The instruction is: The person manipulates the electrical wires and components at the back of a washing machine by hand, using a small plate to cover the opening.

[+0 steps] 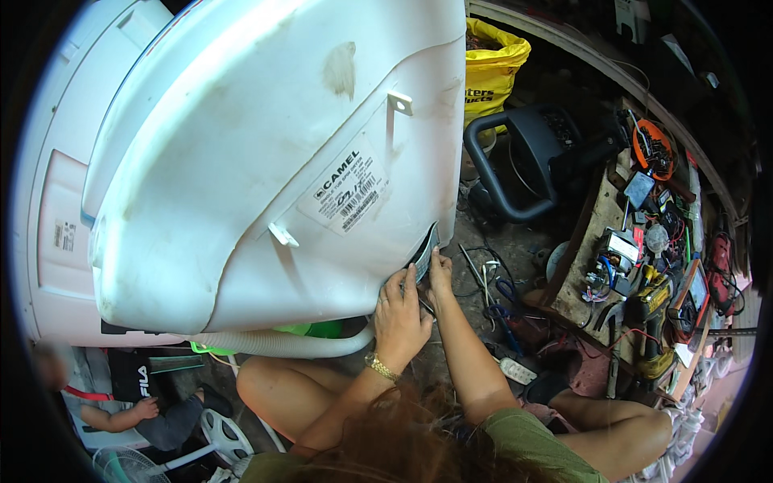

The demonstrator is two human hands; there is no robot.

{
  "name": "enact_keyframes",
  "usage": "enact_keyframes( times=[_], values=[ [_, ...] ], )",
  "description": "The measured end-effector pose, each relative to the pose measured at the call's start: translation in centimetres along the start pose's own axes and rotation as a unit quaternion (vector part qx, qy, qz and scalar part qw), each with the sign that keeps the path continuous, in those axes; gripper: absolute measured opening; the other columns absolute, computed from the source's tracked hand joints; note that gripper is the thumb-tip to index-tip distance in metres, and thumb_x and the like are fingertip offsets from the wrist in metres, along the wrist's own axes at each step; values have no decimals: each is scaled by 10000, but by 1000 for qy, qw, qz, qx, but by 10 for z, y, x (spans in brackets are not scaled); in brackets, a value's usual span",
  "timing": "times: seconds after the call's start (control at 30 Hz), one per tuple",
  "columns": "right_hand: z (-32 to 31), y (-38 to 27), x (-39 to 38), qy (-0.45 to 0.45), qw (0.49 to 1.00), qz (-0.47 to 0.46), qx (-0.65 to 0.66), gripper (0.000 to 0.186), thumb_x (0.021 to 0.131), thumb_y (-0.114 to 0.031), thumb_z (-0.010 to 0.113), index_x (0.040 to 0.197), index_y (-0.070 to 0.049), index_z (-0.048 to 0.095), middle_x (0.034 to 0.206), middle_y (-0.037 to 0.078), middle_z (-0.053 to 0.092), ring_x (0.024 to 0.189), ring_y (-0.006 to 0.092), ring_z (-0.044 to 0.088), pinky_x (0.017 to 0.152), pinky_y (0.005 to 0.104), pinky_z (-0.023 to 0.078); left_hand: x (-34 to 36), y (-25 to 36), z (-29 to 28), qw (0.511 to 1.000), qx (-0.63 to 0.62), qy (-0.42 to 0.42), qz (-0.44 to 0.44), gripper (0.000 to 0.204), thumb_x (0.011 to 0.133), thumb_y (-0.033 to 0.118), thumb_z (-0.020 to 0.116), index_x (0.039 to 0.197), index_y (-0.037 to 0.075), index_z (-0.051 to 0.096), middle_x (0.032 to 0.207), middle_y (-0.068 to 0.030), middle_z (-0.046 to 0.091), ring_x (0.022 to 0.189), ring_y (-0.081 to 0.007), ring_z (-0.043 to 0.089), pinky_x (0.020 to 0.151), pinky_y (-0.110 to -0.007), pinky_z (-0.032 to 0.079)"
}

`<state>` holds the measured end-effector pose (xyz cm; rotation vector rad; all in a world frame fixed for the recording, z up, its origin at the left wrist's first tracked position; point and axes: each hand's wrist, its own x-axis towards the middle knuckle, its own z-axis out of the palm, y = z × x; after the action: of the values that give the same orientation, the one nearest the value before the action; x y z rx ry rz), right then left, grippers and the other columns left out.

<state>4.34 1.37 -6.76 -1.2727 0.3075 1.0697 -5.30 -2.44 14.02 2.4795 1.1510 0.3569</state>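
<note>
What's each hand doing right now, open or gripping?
Left hand: fingers at the dark flap by the white housing; grip cannot be told.
Right hand: curled at the flap's edge; grip cannot be told.

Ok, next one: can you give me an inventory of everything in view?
Appliance housing: one, white, centre to upper left
Second housing: one, white, far left
Corrugated hose: one, pale grey, below the housing
Yellow bag: one, yellow, top right of centre
Looped-handle machine: one, dark, right of the housing
Wooden bench: one, brown, right; loose parts uncountable
Tray: one, orange, bench's far end
Power strip: one, white, floor, right of centre
Fan: one, white, lower left
Other person: one, black and grey clothing, left
Dark flap: one, dark, housing's lower right corner
Wristwatch: one, gold, left wrist
Left hand: one, bare, at that corner
Right hand: one, bare, at the flap
</note>
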Motion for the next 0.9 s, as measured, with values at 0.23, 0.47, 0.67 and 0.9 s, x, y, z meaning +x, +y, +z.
enact_keyframes(
  times=[0.23,0.47,0.67,0.9],
  values=[
    [-2,-30,3,-10,996,-27,-86,388,906,-402,577,1007,-47,457,809,79,546,604,131,528,447,256,443,-4,3,-2,1000,2,1,-4,834,674,67,658,1389,-39,243,1245,-231,329,1151,-400,388,983,-451,348],
    [-12,-38,-8,-105,986,-62,-115,397,931,-310,549,1160,-3,443,1004,119,558,798,198,592,568,330,548,-5,-3,4,999,-9,25,19,818,686,38,642,1402,-30,253,1240,-231,345,1144,-390,396,969,-445,356],
    [-21,-42,-2,-168,978,-10,-124,423,933,-279,549,1220,12,442,1029,125,574,872,235,604,620,349,567,-7,-4,3,999,9,28,24,786,707,24,597,1421,13,269,1240,-201,397,1132,-376,433,977,-442,369],
    [-25,-44,-9,-168,976,-1,-139,389,920,-311,573,1134,5,501,949,100,593,798,197,600,613,352,567,-7,-6,-6,999,21,-1,39,768,700,-78,532,1421,13,286,1241,-208,407,1094,-391,468,897,-429,431]
  ],
)
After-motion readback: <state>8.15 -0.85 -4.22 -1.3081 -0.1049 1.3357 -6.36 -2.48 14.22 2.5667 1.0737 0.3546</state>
